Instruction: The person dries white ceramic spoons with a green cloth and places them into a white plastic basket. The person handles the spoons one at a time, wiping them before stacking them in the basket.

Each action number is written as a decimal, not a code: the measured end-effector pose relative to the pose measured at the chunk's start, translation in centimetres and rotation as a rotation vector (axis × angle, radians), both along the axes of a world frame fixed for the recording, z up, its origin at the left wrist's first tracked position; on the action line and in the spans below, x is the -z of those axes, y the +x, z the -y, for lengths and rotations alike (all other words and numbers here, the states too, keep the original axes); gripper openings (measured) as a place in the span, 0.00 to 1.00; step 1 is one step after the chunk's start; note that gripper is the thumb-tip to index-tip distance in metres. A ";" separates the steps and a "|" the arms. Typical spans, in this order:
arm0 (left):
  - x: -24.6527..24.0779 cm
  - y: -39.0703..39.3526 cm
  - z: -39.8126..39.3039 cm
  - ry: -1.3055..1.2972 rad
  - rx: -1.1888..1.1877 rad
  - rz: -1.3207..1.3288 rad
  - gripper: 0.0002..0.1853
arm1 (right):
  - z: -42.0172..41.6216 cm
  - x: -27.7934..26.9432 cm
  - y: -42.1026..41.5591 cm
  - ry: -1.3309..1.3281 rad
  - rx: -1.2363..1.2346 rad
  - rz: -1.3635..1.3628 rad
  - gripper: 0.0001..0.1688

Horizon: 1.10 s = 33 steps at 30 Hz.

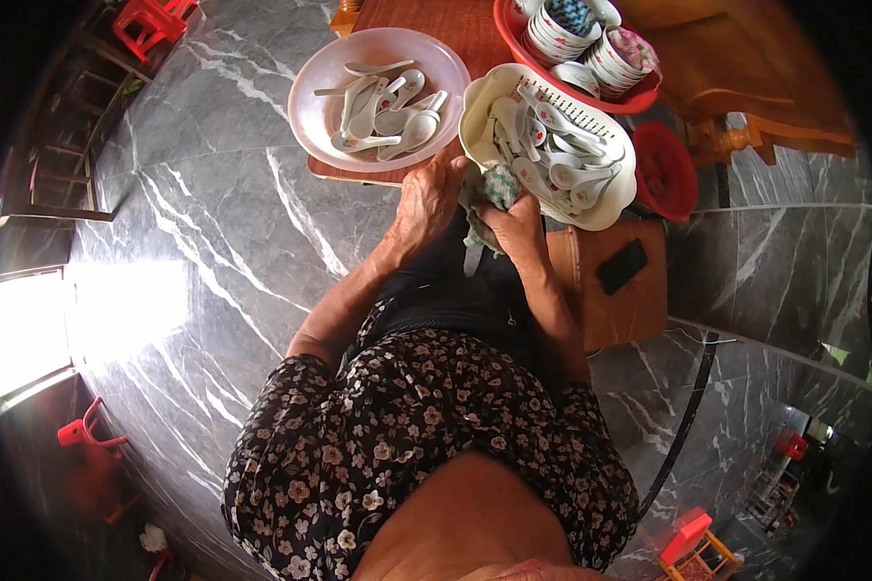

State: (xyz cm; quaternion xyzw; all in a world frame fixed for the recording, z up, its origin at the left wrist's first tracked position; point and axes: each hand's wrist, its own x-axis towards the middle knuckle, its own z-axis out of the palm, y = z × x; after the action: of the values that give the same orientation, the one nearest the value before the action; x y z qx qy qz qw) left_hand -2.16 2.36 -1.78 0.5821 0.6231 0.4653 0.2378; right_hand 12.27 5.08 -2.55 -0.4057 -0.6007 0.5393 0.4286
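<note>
My left hand (428, 197) is curled at the left edge of a green and white cloth (501, 186), its fingers mostly hidden. From the other side, my right hand (517, 226) grips the same cloth. A pale, flat end (472, 260), perhaps of a spoon handle, sticks out below the cloth; the rest is covered. Just beyond my left hand, a translucent plastic basin (301, 109) holds several white ceramic spoons (417, 131). Right of it, a cream plastic basket (476, 83) with slotted sides holds many more flower-patterned spoons (552, 116).
Both containers rest at a wooden table (472, 29). A red basin (643, 102) with stacked bowls (552, 47) and cloths stands behind the basket, and a smaller red basin (686, 171) is to its right. A phone (622, 266) lies on a brown padded seat (577, 290).
</note>
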 end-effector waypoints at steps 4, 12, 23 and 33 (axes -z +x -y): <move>0.9 -0.5 -0.4 -0.006 -0.039 0.014 0.16 | 0.8 0.3 0.7 -0.162 -0.048 -0.097 0.12; 0.1 -2.1 -1.2 -0.033 -0.036 -0.010 0.17 | 2.2 1.5 2.5 -0.325 -0.091 -0.091 0.12; 1.1 0.0 -0.2 0.187 0.249 -0.594 0.12 | 1.1 0.8 1.2 -0.003 -0.016 0.066 0.20; -0.9 1.0 0.3 -0.288 0.339 0.279 0.23 | -0.5 1.4 1.3 0.316 0.249 0.107 0.18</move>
State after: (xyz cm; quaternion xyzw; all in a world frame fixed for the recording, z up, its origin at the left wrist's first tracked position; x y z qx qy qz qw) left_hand -1.20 2.04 -0.85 0.5684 0.5376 0.4011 0.4765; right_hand 13.56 5.53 -3.90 -0.4324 -0.6450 0.3591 0.5177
